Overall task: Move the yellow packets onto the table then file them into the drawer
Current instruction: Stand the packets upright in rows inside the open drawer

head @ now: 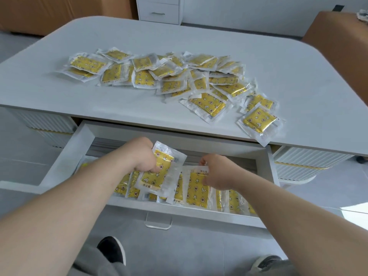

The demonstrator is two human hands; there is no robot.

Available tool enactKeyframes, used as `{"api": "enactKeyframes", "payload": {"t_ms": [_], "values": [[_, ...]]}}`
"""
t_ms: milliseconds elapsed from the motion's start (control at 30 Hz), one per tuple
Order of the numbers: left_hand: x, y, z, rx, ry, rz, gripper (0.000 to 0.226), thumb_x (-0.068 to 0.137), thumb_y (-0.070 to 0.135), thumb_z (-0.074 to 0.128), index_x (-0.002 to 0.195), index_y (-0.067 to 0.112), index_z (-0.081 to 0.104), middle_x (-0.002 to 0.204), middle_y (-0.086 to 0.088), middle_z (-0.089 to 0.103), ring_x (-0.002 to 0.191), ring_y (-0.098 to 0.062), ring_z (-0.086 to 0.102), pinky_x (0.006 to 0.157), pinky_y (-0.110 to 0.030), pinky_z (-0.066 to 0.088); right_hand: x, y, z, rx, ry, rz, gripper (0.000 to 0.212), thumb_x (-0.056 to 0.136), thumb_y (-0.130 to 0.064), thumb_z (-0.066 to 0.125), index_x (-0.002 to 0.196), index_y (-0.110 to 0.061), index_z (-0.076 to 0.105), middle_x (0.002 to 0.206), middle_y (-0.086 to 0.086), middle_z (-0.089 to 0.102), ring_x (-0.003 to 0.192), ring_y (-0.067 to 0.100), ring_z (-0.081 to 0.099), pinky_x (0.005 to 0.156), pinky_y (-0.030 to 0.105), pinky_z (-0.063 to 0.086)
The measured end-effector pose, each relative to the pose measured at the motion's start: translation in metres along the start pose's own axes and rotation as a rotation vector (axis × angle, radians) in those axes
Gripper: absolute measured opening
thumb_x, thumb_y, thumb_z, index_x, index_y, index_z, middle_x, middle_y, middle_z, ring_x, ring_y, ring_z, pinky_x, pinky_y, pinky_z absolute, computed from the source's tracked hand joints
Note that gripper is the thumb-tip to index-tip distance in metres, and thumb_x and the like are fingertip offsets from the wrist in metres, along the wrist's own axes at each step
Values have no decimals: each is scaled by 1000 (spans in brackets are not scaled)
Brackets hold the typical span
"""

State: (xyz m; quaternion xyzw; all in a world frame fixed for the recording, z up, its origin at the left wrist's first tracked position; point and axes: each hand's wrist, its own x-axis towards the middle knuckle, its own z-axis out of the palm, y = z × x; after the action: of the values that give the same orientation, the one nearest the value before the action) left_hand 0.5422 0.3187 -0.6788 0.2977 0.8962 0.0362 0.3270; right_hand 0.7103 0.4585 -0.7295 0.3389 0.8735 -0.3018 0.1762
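1. The left hand (144,156) is over the open drawer (65,154). Its fingers are curled round the upper left part of one yellow packet (159,173), which it holds tilted and clear of the drawer floor.
2. The right hand (221,172) is inside the drawer, to the right of the left hand. Its fingertips are curled and pinch the top edge of a second packet (196,189), which stands on end.
3. A row of packets (235,200) stands on edge along the inside of the drawer's front wall. It runs from beneath the left hand to the right end. The second packet is part of this row, and the held packet overlaps the row from above.
4. The drawer is pulled out from under the table (199,42), towards the person. A clear handle (158,221) is fixed to its front.
5. A loose heap of yellow packets (169,76) lies across the middle of the table, overlapping one another. The heap trails to the right, where one outlying packet (259,123) sits at the table's near edge with its corner overhanging.
6. Two dark shoes (112,249) are on the floor below the drawer.
7. A white cabinet (159,10) stands behind the table.
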Motion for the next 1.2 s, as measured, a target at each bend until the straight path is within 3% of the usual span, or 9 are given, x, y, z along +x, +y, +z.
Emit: {"api": "enactKeyframes", "payload": {"t_ms": [133, 267, 367, 500, 733, 900, 967, 1133, 1200], "values": [[3, -1, 3, -2, -38, 8, 51, 84, 33, 81, 123, 5, 63, 118, -10, 67, 108, -29, 64, 96, -39, 54, 13, 5, 17, -18, -6, 29, 32, 85, -9, 68, 109, -24, 53, 96, -1, 62, 79, 13, 62, 55, 22, 49], [9, -3, 11, -8, -129, 4, 45, 83, 32, 82, 113, 2, 68, 111, -14, 72, 103, -29, 69, 95, -40, 55, 14, 7, 29, -205, 49, 119, 45, 87, -20, 70, 127, -18, 50, 109, 3, 57, 79, 18, 61, 63, 30, 56], [17, -4, 21, -60, -178, -4, 40, 83, 27, 83, 108, -1, 69, 101, -13, 73, 81, -26, 63, 76, -33, 53, 11, 7, 32, -293, 29, 200, 68, 87, -37, 74, 142, -19, 39, 137, 13, 43, 89, 25, 64, 73, 37, 60], [26, -4, 31, -117, -213, -54, 42, 82, 24, 84, 107, -4, 66, 85, -10, 62, 70, -25, 51, 65, -30, 45, 6, 2, 25, -355, 44, 196, 78, 85, -45, 76, 143, -17, 31, 135, 14, 42, 79, 24, 62, 66, 36, 59], [40, 8, 49, -118, -274, -89, 31, 82, 24, 84, 96, 6, 63, 84, -10, 59, 70, -25, 51, 66, -31, 44, 3, -8, 6, -384, 51, 131, 41, 90, -18, 62, 128, -15, 46, 113, 8, 49, 78, 23, 60, 64, 36, 56], [38, 20, 56, 214, -188, -57, 48, 81, 48, 80, 107, 9, 68, 101, -5, 71, 86, -22, 66, 77, -27, 51, 6, -10, 3, -375, 29, 69, 31, 89, -17, 60, 118, -18, 51, 94, -1, 54, 75, 18, 58, 52, 28, 43], [39, 21, 61, 300, -150, -53, 44, 81, 51, 79, 102, 13, 69, 92, 0, 72, 86, -19, 68, 76, -27, 53, 7, -10, 1, -373, 18, 51, 27, 89, -16, 60, 115, -18, 53, 90, -3, 55, 73, 16, 57, 50, 26, 40], [36, 20, 65, 454, -11, 35, 81, 80, 44, 80, 137, 9, 37, 108, -2, 67, 93, -24, 64, 63, -30, 46, 11, -11, -4, -374, -5, 39, 19, 89, -18, 61, 108, -18, 62, 99, 0, 66, 77, 17, 61, 51, 24, 38], [35, 22, 66, 544, 30, 67, 80, 84, 41, 76, 142, 8, 31, 108, 0, 66, 88, -23, 59, 59, -29, 40, 12, -13, -8, -370, -4, 43, 14, 89, -18, 61, 102, -18, 63, 91, -1, 64, 73, 18, 56, 50, 22, 37]]}}
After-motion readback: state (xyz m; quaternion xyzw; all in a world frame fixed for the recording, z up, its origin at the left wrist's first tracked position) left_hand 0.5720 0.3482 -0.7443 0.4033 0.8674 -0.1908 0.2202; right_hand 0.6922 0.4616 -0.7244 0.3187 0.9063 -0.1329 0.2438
